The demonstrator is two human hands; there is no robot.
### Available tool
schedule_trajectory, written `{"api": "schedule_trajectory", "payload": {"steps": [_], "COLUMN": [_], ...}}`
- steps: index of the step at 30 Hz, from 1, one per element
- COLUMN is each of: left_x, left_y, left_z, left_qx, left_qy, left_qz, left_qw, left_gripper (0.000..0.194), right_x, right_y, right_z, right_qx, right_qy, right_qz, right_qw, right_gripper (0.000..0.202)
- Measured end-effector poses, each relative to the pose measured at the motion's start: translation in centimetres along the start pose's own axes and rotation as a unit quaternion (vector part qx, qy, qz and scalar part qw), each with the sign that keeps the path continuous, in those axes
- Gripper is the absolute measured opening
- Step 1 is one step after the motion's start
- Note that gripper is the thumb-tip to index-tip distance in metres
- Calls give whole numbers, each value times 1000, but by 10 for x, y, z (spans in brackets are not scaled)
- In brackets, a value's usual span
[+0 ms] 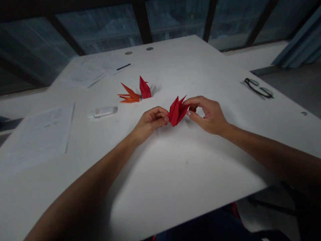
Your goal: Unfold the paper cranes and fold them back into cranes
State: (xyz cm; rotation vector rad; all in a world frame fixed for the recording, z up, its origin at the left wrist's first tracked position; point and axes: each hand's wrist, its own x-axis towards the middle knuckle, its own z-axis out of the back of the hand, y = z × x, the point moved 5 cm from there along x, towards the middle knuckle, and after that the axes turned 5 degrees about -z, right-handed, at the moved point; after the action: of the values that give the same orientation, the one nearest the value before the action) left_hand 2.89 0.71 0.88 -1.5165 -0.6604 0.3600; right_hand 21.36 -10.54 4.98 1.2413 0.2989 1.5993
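Note:
A folded red paper piece (177,111) with pointed tips is held between my hands above the white table (190,187). My left hand (152,123) pinches its left corner between thumb and fingers. On the other side, my right hand (209,113) curls round with thumb and index finger at the right edge of the paper. Farther back on the table, an orange folded paper piece (130,95) with several spikes lies beside a second red folded piece (144,88), which stands upright.
A white tube (104,111) lies left of the orange piece. Printed sheets (42,129) are at the left, with more papers (87,72) and a dark pen (123,67) behind. Glasses (258,88) rest near the right edge. Windows stand beyond the table.

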Motion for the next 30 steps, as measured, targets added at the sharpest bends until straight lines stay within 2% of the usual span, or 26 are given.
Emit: {"api": "schedule_trajectory", "payload": {"steps": [8,12,20,28,30], "left_x": [-1,0,1,0,0], "left_y": [1,1,1,2,3], "left_z": [2,5,6,4,4], "left_qx": [9,1,-4,-4,-9], "left_qy": [-3,-7,-10,15,20], "left_qz": [9,7,1,9,6], "left_qw": [1000,1000,1000,1000,1000], "left_gripper": [22,21,21,23,23], "right_x": [1,2,4,4,5], "right_y": [-6,-7,-4,-8,-10], "right_z": [-1,0,1,-3,-4], "right_qx": [76,120,126,192,202], "right_qy": [1,21,33,25,28], "right_qz": [-55,-78,-65,-106,-113], "right_qw": [996,990,989,975,972], "right_gripper": [14,19,19,6,8]}}
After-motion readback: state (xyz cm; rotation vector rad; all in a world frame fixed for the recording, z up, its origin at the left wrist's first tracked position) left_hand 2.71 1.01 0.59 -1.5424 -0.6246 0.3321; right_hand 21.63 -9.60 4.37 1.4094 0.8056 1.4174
